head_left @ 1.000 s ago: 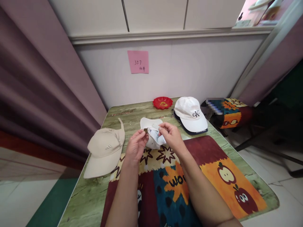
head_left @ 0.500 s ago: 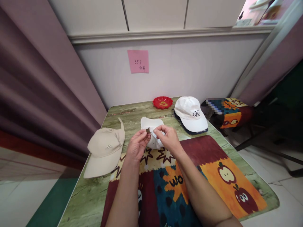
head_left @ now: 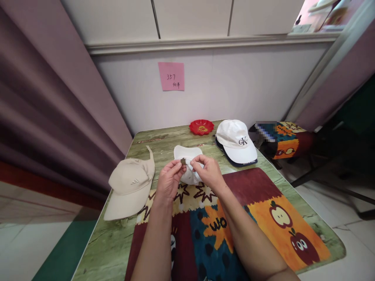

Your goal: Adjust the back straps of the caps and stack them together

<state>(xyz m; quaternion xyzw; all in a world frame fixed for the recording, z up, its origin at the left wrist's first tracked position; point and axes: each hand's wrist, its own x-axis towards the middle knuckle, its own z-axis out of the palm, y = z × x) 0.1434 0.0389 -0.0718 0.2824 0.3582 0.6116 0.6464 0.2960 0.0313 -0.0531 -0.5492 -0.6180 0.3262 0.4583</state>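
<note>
Using the table point(head_left: 166, 136) to take the cap's weight is the way to go here, since both your hands are busy with fiddly stuff. The patterned mat point(head_left: 246, 183) runs under your forearms, so you could rest your wrists there if you get shaky. The beige cap point(head_left: 129, 179) is off to your left and the white logo cap point(head_left: 234, 136) is over on your right, both well apart from your hands, so elbow room looks fine.

The one you're on, the plain white cap point(head_left: 191, 178), sits in the middle by the mat's far edge, brim pointing away from you. Nice angle imo, the back faces you.

Your left hand point(head_left: 170, 177) has thumb and fingers pinched on the little brown clasp point(head_left: 183, 161), and your right hand point(head_left: 209, 171) is pinched on the pale strap point(head_left: 188, 160) just beside it. Good split: I'd let the left stay the steady one and the right do the fine moves. Hold the strap flat and lined up with the clasp; a twist would probably jam it. Can't tell whether the strap's through the clasp, your fingers cover too much.
</note>
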